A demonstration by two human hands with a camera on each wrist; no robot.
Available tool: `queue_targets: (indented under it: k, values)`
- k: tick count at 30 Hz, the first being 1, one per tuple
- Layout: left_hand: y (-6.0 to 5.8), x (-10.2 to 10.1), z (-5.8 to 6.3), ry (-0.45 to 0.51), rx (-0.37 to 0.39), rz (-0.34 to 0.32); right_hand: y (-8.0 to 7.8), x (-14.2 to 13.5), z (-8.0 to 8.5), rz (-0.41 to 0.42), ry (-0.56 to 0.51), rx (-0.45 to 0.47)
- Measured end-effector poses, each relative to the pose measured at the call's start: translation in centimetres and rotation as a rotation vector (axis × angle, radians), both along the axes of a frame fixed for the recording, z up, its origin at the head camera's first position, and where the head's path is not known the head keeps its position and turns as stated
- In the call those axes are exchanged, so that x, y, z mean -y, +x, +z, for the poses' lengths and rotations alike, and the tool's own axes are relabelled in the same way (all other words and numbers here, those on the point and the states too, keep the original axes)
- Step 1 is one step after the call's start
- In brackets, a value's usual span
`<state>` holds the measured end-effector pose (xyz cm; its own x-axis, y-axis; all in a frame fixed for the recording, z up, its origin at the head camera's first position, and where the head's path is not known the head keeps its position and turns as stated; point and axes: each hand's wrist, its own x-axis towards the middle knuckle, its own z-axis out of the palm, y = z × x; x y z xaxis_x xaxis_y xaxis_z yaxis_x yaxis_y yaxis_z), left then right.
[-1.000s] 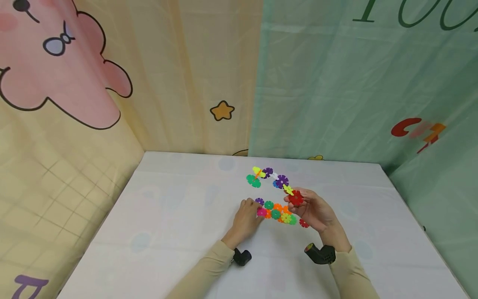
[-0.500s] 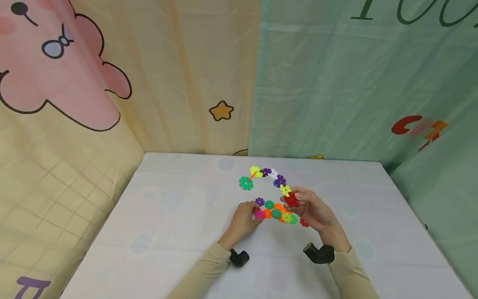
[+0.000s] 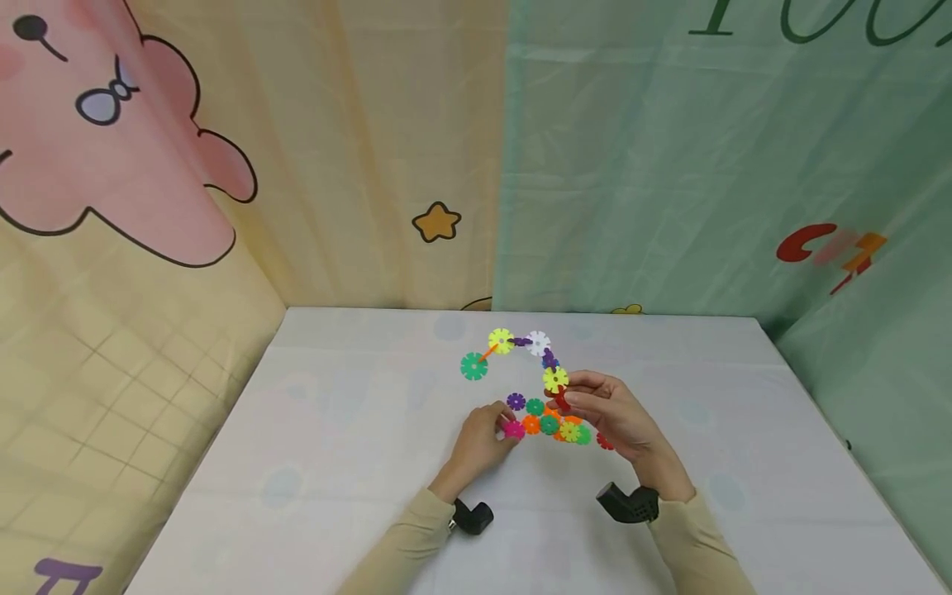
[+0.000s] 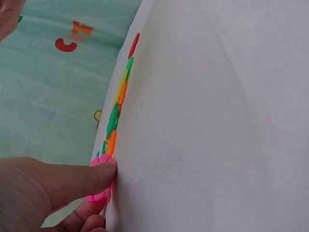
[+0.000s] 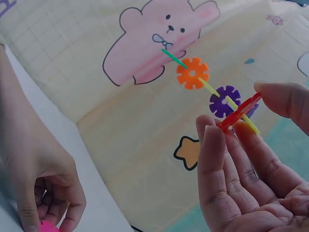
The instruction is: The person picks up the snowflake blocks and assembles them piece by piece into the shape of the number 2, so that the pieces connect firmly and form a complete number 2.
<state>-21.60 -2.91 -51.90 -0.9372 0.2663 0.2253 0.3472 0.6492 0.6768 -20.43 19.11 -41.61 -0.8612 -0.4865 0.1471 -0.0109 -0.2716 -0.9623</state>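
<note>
My right hand [image 3: 625, 420] pinches a red notched snowflake disc [image 5: 240, 114] between thumb and fingers. The disc ends a linked chain held above the table, with a yellow disc [image 3: 555, 379], purple discs, a white disc [image 3: 538, 343], another yellow one, an orange disc [image 5: 192, 73] and a green disc [image 3: 473, 366] at the far end. Lower and to the left, my left hand [image 3: 478, 440] pinches a pink snowflake disc [image 3: 514, 430] at the table surface. In the left wrist view the thumb covers part of this pink disc [image 4: 99, 160].
Loose discs lie between the hands: purple [image 3: 516, 402], green [image 3: 535, 406], orange [image 3: 531, 425], yellow [image 3: 569, 432] and others. A red disc [image 3: 606, 441] lies under the right wrist. The white table [image 3: 357, 512] meets printed curtains [image 3: 387, 165] at its back edge.
The chain in my right hand has turned and swung left; its green end now hangs farther left. My left hand has shifted slightly left with the pink disc.
</note>
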Motion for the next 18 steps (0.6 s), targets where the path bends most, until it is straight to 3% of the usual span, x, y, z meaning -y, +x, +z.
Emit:
queue_targets:
  k: [13, 16, 18]
  values:
    - [0.0, 0.6, -0.5, 0.061, 0.022, -0.002, -0.9, 2.3, -3.5, -0.220, 0.154, 0.138]
    - [0.5, 0.5, -0.4, 0.056, -0.015, 0.017, -1.1, 2.7, -4.2, -0.246, 0.145, 0.171]
    - [0.9, 0.2, -0.3, 0.078, -0.080, 0.022, -1.1, 2.9, -4.5, -0.253, 0.118, 0.202]
